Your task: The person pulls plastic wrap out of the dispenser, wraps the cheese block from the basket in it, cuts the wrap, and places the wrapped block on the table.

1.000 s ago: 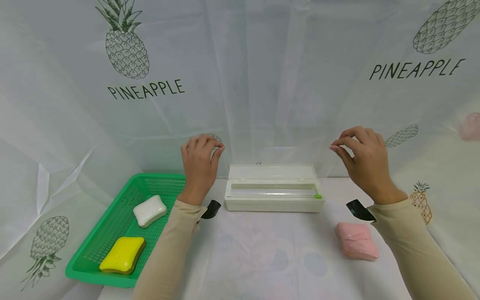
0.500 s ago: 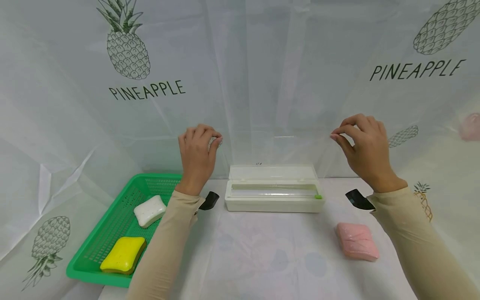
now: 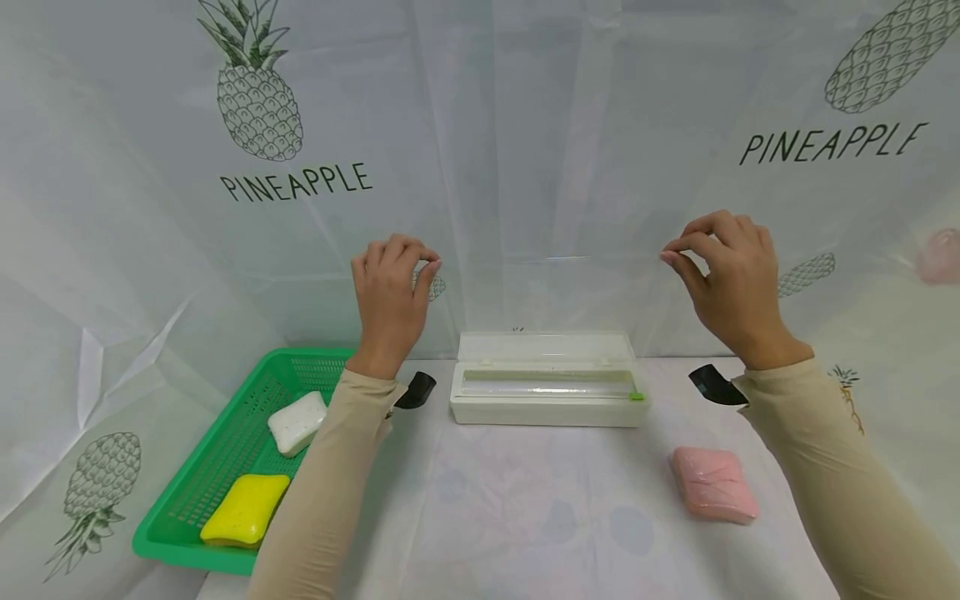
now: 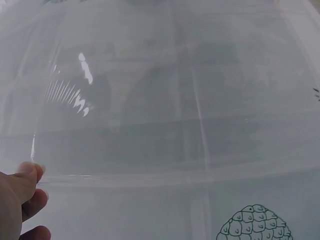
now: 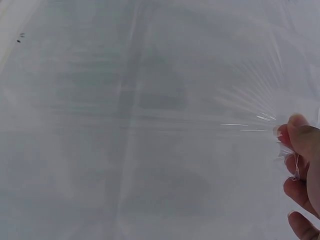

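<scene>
Clear cling film (image 5: 250, 97) is stretched between my two raised hands, with creases fanning out from each grip. My left hand (image 3: 391, 296) pinches one corner of it between thumb and forefinger, above the green basket's right end. At the opposite corner, my right hand (image 3: 729, 279) pinches the film the same way; a crumpled bit shows among its fingers in the right wrist view. Below and between the hands stands a white cling film dispenser (image 3: 547, 412), lid up, with the roll (image 3: 547, 382) inside and a green slide cutter (image 3: 637, 397) at its right end.
The green plastic basket (image 3: 180, 467) at left holds a white sponge-like block (image 3: 297, 423) and a yellow sponge (image 3: 244, 510), partly behind my left sleeve. A pink wrapped block (image 3: 715, 484) lies on the table at right. A pineapple-print sheet (image 3: 525, 150) hangs close behind.
Both hands have risen, lifting the film's edge higher above the dispenser. My left hand has also drifted slightly left. The basket, dispenser and pink block have stayed put.
</scene>
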Tool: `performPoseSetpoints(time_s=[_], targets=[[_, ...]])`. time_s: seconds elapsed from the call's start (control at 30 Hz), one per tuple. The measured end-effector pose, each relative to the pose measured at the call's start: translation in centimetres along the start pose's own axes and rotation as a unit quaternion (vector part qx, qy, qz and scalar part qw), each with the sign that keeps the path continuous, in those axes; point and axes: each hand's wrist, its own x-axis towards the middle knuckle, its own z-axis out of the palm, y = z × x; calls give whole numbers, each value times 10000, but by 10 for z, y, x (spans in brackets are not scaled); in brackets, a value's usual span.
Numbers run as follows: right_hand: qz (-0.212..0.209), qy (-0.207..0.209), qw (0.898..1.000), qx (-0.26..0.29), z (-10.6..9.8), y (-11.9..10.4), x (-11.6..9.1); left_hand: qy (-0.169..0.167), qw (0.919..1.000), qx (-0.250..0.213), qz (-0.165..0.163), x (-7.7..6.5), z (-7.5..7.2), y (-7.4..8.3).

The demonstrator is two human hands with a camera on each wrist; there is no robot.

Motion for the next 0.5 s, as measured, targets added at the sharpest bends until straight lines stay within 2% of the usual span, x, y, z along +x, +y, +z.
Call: performPoseSetpoints(time_s=[0.5], targets=[[36,130,9998,137,-1,-3,9,66,9999,-47,-148,6,-4,0]])
